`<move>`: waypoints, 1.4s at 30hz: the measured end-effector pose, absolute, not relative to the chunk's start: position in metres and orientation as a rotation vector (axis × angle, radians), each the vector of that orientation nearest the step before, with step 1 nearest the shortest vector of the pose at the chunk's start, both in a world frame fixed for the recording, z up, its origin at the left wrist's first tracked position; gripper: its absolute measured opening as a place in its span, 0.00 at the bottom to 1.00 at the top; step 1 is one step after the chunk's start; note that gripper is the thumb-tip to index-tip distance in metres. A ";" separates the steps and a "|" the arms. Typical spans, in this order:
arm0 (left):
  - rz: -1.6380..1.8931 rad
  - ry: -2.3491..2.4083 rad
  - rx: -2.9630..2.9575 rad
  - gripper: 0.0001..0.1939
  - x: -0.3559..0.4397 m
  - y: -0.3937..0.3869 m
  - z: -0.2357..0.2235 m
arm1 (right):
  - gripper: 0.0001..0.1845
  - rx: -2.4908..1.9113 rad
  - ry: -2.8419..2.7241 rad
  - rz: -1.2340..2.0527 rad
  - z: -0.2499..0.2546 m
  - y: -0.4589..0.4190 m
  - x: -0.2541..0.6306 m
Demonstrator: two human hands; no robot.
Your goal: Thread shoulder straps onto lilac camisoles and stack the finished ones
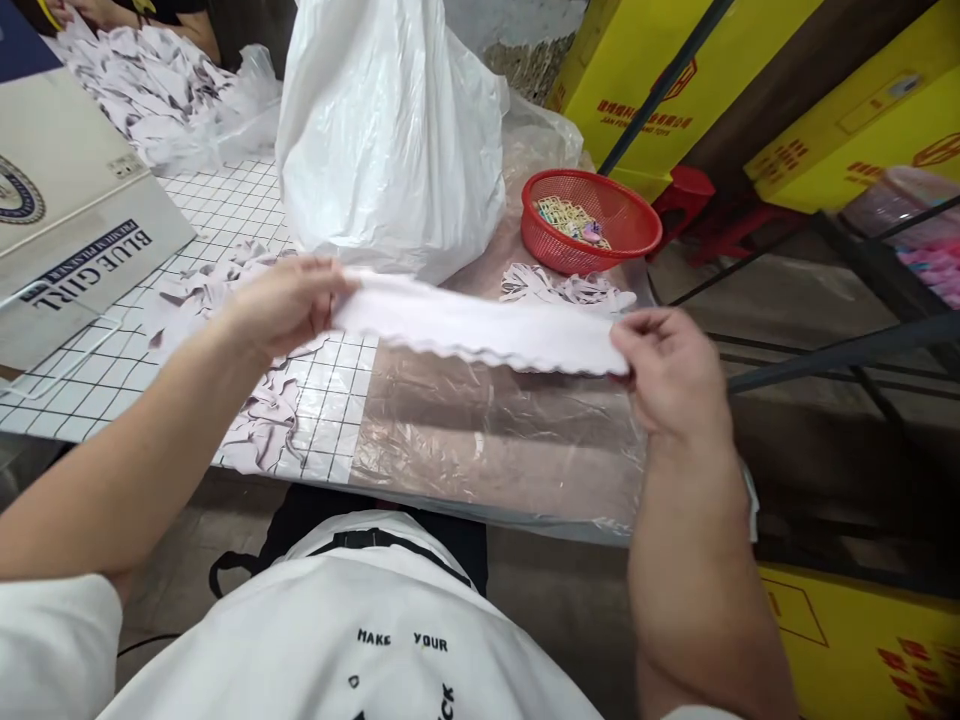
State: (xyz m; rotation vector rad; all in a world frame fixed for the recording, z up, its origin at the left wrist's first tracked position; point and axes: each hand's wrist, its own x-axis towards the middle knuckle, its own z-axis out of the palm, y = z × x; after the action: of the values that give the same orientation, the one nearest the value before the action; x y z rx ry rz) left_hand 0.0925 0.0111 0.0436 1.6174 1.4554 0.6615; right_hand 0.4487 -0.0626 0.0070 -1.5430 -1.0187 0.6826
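Note:
A pale pinkish-white fabric strip (480, 325) with a scalloped lower edge is stretched out level above the table. My left hand (292, 300) pinches one end of it, and my right hand (667, 370) grips the other end. Behind the strip, near my right hand, lies a small pile of thin pale fabric loops (559, 287). More loose fabric pieces (266, 420) lie on the table below my left hand, and others (199, 295) lie beyond that wrist.
A large white plastic bag (390, 140) stands behind the strip. To its right sits a red basket (592, 215) with small items. A cardboard box (82, 210) is at left; a fabric heap (150, 85) and another person's arm (199, 35) are behind it. Yellow cartons (675, 90) stand at right.

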 end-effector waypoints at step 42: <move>0.586 1.818 1.888 0.12 0.135 0.007 -0.132 | 0.19 -1.096 -1.438 1.966 -0.057 -0.020 0.312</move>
State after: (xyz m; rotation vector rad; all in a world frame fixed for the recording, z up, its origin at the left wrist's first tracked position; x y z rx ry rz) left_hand 0.1351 0.0069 -0.1318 1.8875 1.8182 0.5859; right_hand 0.3124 -0.0200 -0.0572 -1.0965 -1.4382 1.9661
